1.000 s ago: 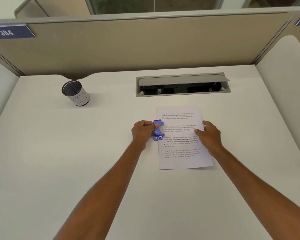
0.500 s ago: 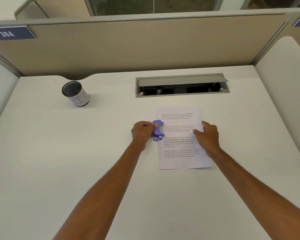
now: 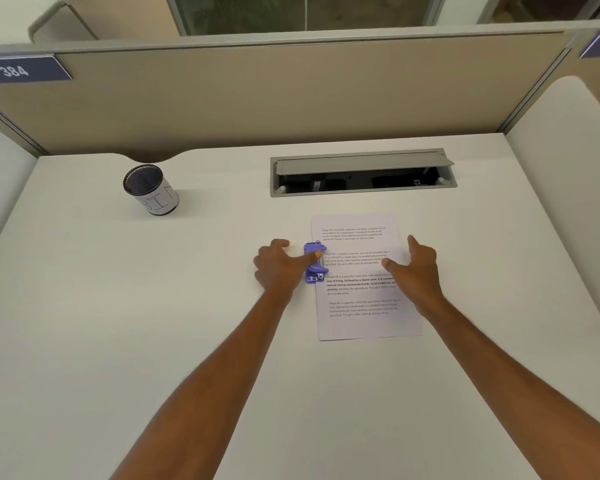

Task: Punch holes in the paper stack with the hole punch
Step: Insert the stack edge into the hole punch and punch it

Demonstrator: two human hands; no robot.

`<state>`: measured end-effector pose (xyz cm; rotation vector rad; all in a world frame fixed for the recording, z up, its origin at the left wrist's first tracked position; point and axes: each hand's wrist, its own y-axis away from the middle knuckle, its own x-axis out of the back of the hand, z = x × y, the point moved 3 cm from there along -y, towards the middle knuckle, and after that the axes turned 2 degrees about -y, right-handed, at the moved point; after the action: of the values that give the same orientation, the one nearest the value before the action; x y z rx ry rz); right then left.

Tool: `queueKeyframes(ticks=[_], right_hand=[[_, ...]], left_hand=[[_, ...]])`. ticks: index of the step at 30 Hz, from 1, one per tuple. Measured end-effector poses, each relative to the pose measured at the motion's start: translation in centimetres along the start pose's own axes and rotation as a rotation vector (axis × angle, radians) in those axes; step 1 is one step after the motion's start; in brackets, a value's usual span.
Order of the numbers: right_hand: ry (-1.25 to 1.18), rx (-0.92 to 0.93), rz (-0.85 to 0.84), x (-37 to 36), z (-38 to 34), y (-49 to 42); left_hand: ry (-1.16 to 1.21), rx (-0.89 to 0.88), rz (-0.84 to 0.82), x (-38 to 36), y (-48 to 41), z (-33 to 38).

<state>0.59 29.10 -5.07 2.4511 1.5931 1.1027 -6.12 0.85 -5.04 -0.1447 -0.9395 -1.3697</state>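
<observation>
- The hole punch is small & purple w/ a bit of shiny metal. It sits mid-frame, on the left edge of the paper stack.
- The paper is white w/ four blocks of black print, lying flat just right of center.
- Left hand is right beside the punch, on its left. Thumb lies on top of the punch; the other fingers are spread on the desk, not wrapped around it.
- Right hand lies on the right side of the paper, fingers loose & open, thumb on the print.
- The desk is white. A black mesh cup w/ a white label stands upper left.
- A gray cable box w/ its lid up is set in the desk above the paper.
- A tan wall panel runs across the top; a blue tag at upper left says 384.
</observation>
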Motion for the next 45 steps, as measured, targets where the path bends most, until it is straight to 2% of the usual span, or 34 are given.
queueKeyframes(ticks=[2,3,8,14,16,26,35,40,45], right_hand=[[-0.001,0.018,0.030,0.5,0.2,0.2],[0.009,0.031,0.044,0.7,0.3,0.3],[-0.018,0.066,0.050,1.4,0.7,0.7],[-0.006,0.083,0.107,2.1,1.3,0.5],[-0.009,0.082,0.135,2.3,1.7,0.3],[0.012,0.058,0.161,2.1,3.2,-0.5],[0.072,0.036,0.057,1.9,2.8,-0.4],[0.101,0.038,0.021,1.8,2.4,-0.1],[0.091,0.031,0.019,2.1,2.1,0.3]], left_hand=[[-0.186,-0.012,0.056,0.0,0.1,0.0],[-0.211,0.008,0.033,-0.2,0.0,0.0],[-0.202,0.149,-0.129,-0.2,-0.6,0.3],[-0.307,0.243,-0.210,0.5,-1.4,1.0],[-0.345,0.224,-0.202,0.4,-1.4,1.1],[-0.338,0.239,-0.261,0.4,-1.5,1.4],[-0.301,0.258,-0.346,2.0,-1.8,1.8],[-0.255,0.264,-0.323,1.6,-1.5,1.7],[-0.167,0.104,-0.266,1.3,0.0,1.0]])
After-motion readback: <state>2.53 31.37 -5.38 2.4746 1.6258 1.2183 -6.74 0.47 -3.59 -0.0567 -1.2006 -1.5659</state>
